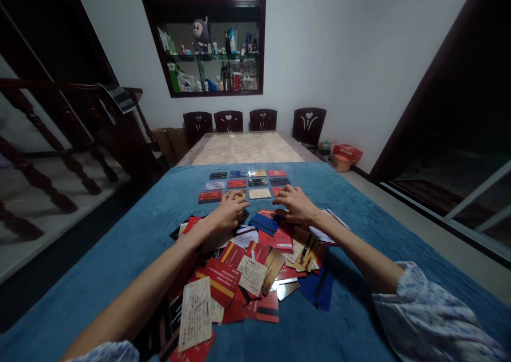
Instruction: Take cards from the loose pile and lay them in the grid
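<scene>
My left hand (232, 211) reaches over the near row of laid-out cards with its fingers apart. Partly under its fingertips lies a gold card (240, 193). My right hand (296, 206) is spread beside it, thumb and fingers apart, next to a partly covered red card (276, 191). Between the hands lie a cream card (260, 193) in the row and a blue card (264, 223) on the loose pile. Below my hands the pile spreads out, with a red card with a yellow stripe (219, 280) and a pale printed card (195, 314) on top.
Three rows of cards, including a red card (237, 183) and a black card (258, 182), lie on the blue cloth (159, 213). Beyond it are the bare tabletop (247, 146) and several dark chairs (309, 121). A stair railing (51, 138) stands at the left.
</scene>
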The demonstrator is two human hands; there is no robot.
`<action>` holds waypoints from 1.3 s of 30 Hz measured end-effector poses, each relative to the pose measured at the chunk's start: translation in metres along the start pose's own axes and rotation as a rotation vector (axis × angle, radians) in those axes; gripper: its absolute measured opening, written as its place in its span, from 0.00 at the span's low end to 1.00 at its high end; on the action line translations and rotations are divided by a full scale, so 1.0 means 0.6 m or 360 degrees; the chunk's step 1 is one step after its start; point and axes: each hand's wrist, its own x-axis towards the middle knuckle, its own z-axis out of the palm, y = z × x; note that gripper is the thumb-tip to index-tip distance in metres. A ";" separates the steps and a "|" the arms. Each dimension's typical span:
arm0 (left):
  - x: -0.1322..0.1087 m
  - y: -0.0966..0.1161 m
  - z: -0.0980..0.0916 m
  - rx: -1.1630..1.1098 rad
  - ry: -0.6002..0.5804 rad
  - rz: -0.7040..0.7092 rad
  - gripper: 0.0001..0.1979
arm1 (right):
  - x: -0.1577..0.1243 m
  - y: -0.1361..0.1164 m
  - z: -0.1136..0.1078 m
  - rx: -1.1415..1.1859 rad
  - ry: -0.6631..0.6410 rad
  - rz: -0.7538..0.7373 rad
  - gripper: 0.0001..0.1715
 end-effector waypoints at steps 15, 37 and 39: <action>0.009 0.014 0.028 -0.0131 -0.0073 0.0332 0.28 | -0.045 -0.048 0.013 -0.0013 0.0039 -0.0192 0.31; 0.014 0.012 0.007 -0.0107 -0.0193 0.0360 0.25 | -0.029 -0.060 0.000 -0.0049 -0.0192 -0.0218 0.21; 0.012 0.011 0.006 -0.0134 -0.0188 0.0370 0.24 | -0.029 -0.058 -0.001 -0.0053 -0.0166 -0.0252 0.19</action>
